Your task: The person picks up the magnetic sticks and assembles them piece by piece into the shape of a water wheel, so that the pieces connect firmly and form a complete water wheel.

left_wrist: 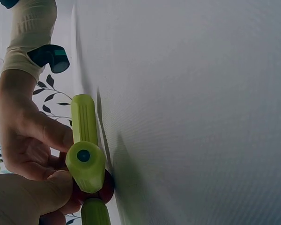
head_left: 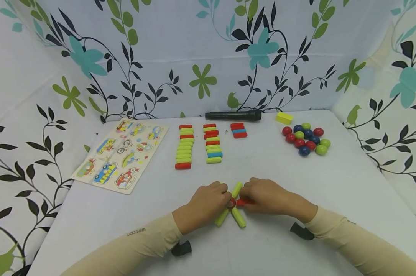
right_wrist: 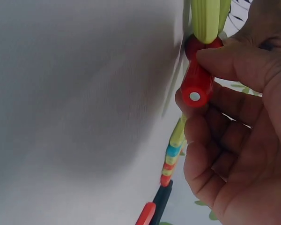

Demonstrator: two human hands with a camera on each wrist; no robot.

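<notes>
Pinched between the thumb and fingers of my right hand (head_left: pixel 266 196) is a red magnetic stick (right_wrist: pixel 200 82), with a pale magnet on its outer end. Its inner end meets a red ball (left_wrist: pixel 108 186). My left hand (head_left: pixel 209 201) grips that ball from the left, and its fingers cover much of it in the head view. Several yellow-green magnetic sticks (head_left: pixel 239 217) spread out from the ball like spokes on the white table. One more yellow-green stick shows only its tip behind the left fingers.
Two columns of red, yellow-green and blue sticks (head_left: pixel 184 147) lie farther back, with a short group (head_left: pixel 239 130) beside them. Several coloured balls (head_left: pixel 308 138) and a yellow block (head_left: pixel 284 118) sit at right. A black microphone (head_left: pixel 233 115) lies behind; a wooden puzzle board (head_left: pixel 121 155) at left.
</notes>
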